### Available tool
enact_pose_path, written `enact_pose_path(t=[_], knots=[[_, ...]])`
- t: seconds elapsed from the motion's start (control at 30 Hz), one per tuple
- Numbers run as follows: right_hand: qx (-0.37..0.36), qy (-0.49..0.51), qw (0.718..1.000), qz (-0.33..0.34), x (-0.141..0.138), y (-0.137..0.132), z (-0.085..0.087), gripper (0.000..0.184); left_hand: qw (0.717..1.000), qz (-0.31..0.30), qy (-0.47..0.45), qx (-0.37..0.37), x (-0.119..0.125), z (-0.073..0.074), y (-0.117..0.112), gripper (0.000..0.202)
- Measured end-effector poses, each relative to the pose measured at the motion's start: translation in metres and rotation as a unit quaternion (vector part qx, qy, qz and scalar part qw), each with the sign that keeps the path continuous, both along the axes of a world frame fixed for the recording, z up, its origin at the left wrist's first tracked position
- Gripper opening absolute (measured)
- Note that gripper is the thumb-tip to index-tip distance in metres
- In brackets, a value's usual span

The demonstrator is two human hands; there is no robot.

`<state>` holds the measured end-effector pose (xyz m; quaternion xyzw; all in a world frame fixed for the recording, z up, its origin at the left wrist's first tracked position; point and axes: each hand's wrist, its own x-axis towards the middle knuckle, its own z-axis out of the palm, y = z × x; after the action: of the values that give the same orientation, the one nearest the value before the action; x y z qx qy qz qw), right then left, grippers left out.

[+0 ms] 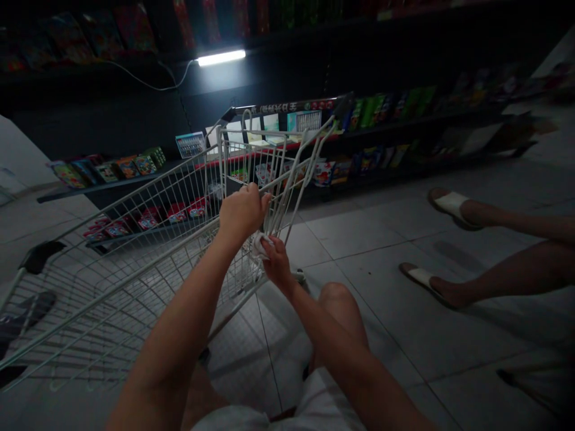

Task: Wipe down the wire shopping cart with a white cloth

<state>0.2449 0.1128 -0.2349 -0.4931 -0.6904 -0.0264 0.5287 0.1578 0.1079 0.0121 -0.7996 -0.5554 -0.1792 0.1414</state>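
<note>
A wire shopping cart stands before me, its dark handle bar at the far side. My left hand is closed over the top rail near the cart's rear end. Just below it, my right hand pinches a crumpled white cloth, which rests against the wires of the cart's rear part. The fingertips of my left hand are partly hidden behind the rail. No goods show inside the basket.
Dark shelves with packaged goods run behind the cart, lit by a tube lamp with a hanging cable. At the right, another person's feet in sandals stand on the tiled floor.
</note>
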Motion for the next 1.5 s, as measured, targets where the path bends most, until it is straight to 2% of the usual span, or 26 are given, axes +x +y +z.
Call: enact_pose_path(t=[0.03, 0.1, 0.2, 0.27, 0.33, 0.37, 0.4, 0.47, 0.57, 0.63, 0.7, 0.73, 0.77, 0.8, 0.87, 0.93, 1.0, 1.07, 1.1, 1.13, 1.2, 1.33, 1.4, 1.47, 1.5], knots=[[0.010, 0.012, 1.000, 0.009, 0.008, 0.000, 0.005, 0.047, 1.000, 0.000, 0.001, 0.008, -0.001, -0.003, 0.000, 0.053], [0.071, 0.058, 0.996, -0.003, 0.031, 0.009, 0.032, 0.048, 1.000, 0.001, 0.007, 0.015, -0.003, -0.005, 0.000, 0.052], [0.177, 0.118, 0.975, -0.063, 0.073, 0.041, 0.099, 0.053, 1.000, 0.002, 0.015, 0.019, -0.006, -0.005, -0.002, 0.051], [0.202, 0.117, 0.967, -0.101, 0.093, 0.066, 0.138, 0.052, 1.000, 0.000, 0.018, 0.018, -0.008, -0.004, -0.006, 0.051], [0.198, 0.109, 0.966, -0.125, 0.098, 0.085, 0.160, 0.051, 1.000, -0.003, 0.020, 0.016, -0.012, -0.003, -0.011, 0.050], [0.193, 0.109, 0.966, -0.132, 0.095, 0.089, 0.162, 0.050, 1.000, -0.004, 0.022, 0.015, -0.014, -0.003, -0.013, 0.050], [0.189, 0.111, 0.966, -0.135, 0.088, 0.090, 0.158, 0.050, 1.000, -0.004, 0.025, 0.014, -0.017, -0.003, -0.016, 0.051], [0.177, 0.122, 0.967, -0.133, 0.066, 0.081, 0.134, 0.051, 0.999, -0.003, 0.031, 0.014, -0.021, -0.003, -0.021, 0.052], [0.126, 0.129, 0.977, -0.113, 0.029, 0.049, 0.072, 0.055, 0.999, 0.002, 0.038, 0.016, -0.026, -0.002, -0.026, 0.053], [0.069, 0.107, 0.989, -0.076, 0.013, 0.025, 0.033, 0.056, 0.999, 0.003, 0.040, 0.017, -0.029, -0.002, -0.028, 0.053], [0.021, 0.083, 0.996, -0.032, 0.011, 0.007, 0.012, 0.053, 0.999, 0.002, 0.045, 0.016, -0.033, -0.002, -0.029, 0.052], [0.012, 0.079, 0.997, -0.019, 0.015, 0.001, 0.010, 0.051, 0.999, 0.003, 0.049, 0.016, -0.036, -0.002, -0.031, 0.052], [0.018, 0.085, 0.996, -0.017, 0.022, -0.002, 0.016, 0.050, 0.998, 0.005, 0.053, 0.016, -0.039, -0.002, -0.032, 0.052], [0.040, 0.097, 0.994, -0.026, 0.032, -0.001, 0.029, 0.050, 0.998, 0.009, 0.056, 0.018, -0.042, -0.002, -0.034, 0.051], [0.114, 0.129, 0.983, -0.066, 0.057, 0.009, 0.071, 0.053, 0.998, 0.017, 0.058, 0.020, -0.049, -0.002, -0.039, 0.052], [0.196, 0.141, 0.964, -0.111, 0.082, 0.027, 0.123, 0.054, 0.998, 0.020, 0.061, 0.018, -0.057, -0.001, -0.043, 0.053], [0.235, 0.128, 0.953, -0.139, 0.100, 0.048, 0.168, 0.052, 0.998, 0.022, 0.065, 0.013, -0.064, -0.001, -0.048, 0.054], [0.248, 0.121, 0.949, -0.154, 0.104, 0.063, 0.196, 0.051, 0.997, 0.028, 0.069, 0.011, -0.071, 0.000, -0.052, 0.053], [0.250, 0.118, 0.948, -0.158, 0.100, 0.066, 0.201, 0.050, 0.997, 0.033, 0.072, 0.011, -0.074, 0.000, -0.054, 0.053], [0.250, 0.116, 0.948, -0.157, 0.094, 0.066, 0.199, 0.050, 0.996, 0.039, 0.073, 0.011, -0.077, 0.001, -0.055, 0.053], [0.244, 0.108, 0.953, -0.146, 0.075, 0.055, 0.180, 0.048, 0.996, 0.051, 0.077, 0.004, -0.083, 0.002, -0.057, 0.053], [0.179, 0.076, 0.978, -0.080, 0.030, 0.014, 0.110, 0.049, 0.995, 0.076, 0.071, -0.002, -0.089, 0.005, -0.062, 0.055], [0.137, 0.053, 0.989, -0.035, 0.017, -0.004, 0.084, 0.050, 0.995, 0.082, 0.062, 0.019, -0.085, 0.005, -0.063, 0.055], [0.126, 0.053, 0.991, -0.011, 0.018, -0.013, 0.081, 0.049, 0.995, 0.074, 0.057, 0.032, -0.077, 0.007, -0.061, 0.054], [0.139, 0.065, 0.988, -0.016, 0.024, -0.012, 0.089, 0.048, 0.996, 0.064, 0.053, 0.029, -0.070, 0.008, -0.059, 0.053]])
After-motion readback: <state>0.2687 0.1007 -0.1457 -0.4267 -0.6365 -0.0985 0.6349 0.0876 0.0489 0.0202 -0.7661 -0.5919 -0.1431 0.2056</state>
